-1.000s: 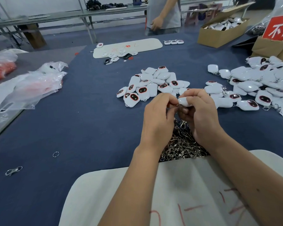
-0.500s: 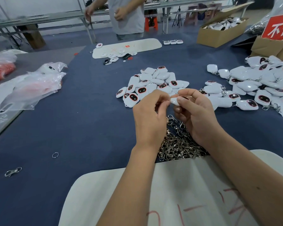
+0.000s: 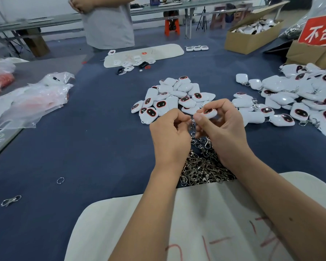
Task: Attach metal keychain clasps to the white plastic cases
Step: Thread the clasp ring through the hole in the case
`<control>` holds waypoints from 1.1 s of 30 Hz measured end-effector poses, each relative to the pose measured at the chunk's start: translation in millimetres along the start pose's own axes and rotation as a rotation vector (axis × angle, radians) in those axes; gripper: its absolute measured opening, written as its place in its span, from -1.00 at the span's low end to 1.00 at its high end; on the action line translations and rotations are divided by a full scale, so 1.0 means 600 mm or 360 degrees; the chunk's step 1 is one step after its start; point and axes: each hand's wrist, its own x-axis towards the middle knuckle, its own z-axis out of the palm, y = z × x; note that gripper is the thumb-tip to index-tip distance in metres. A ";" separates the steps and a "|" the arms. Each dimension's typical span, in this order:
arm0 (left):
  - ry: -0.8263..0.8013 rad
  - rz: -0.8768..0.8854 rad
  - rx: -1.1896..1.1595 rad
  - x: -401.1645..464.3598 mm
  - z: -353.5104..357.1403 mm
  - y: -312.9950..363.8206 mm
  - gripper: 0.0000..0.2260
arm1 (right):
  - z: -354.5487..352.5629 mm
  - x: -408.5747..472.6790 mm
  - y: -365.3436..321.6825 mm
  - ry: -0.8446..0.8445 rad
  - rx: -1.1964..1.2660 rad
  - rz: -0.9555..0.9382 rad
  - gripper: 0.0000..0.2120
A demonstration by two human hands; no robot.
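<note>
Currently the right hand point(image 3: 222, 129) pinches one white case point(image 3: 208, 113) above the clasp heap point(image 3: 201, 166); the left hand point(image 3: 169, 136) pinches a clasp point(image 3: 192, 123) at its edge. Clasped cases point(image 3: 299, 102) lie right on the tabletop point(image 3: 83, 147); the bare pile point(image 3: 173, 97) remains, roughly half.

Bare forearms and hands point(image 3: 196, 136), no sleeves, rings or watch.

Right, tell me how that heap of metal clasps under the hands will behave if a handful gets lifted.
The heap of clasps looks tangled, hooks and rings interlocked, so a handful would probably drag neighbours up in a floppy, dangling clump. Being bare metal, it is likely heavy for its size. Loose pieces may slip free: a stray ring and a stray clasp already lie apart on the blue cloth.
</note>
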 end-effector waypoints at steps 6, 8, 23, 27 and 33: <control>-0.0016 0.0076 -0.0012 -0.006 0.009 0.001 -0.83 | -0.005 0.005 -0.002 0.0118 0.0212 0.0220 -0.81; -0.0037 0.0149 0.0005 -0.011 0.012 0.002 -0.84 | -0.006 0.008 -0.006 0.0174 0.0335 0.0314 -0.74; 0.0021 0.0185 0.0206 -0.009 0.003 0.003 -0.85 | -0.005 0.006 -0.009 0.0013 0.0356 0.0235 -0.63; 0.0066 0.0117 0.0192 -0.009 0.005 0.003 -0.83 | -0.005 0.002 -0.013 -0.0069 0.0306 0.0187 -0.64; 0.0022 0.0139 0.0237 -0.009 0.003 0.000 -0.85 | -0.005 0.000 -0.011 -0.0112 0.0219 0.0155 -0.70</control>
